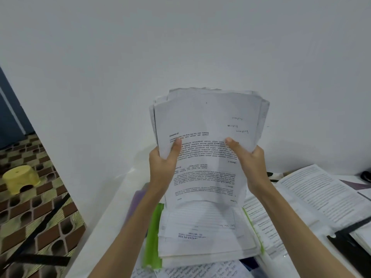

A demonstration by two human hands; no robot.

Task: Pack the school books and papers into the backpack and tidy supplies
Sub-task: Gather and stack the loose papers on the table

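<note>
I hold a thick stack of printed papers [208, 121] upright above the table, its text upside down to me. My left hand [163, 164] grips the stack's left edge with the thumb on the front sheet. My right hand [248, 164] grips the right side the same way. Below the stack lies a pile of papers [202, 231] in a green folder [153, 237]. An open book [319, 195] lies to the right. No backpack is in view.
The white table [112, 223] stands against a white wall. Handwritten sheets [192, 269] lie at the near edge and a black clipboard-like item [349, 243] at the right. A yellow plastic stool [20, 178] sits on the patterned floor to the left.
</note>
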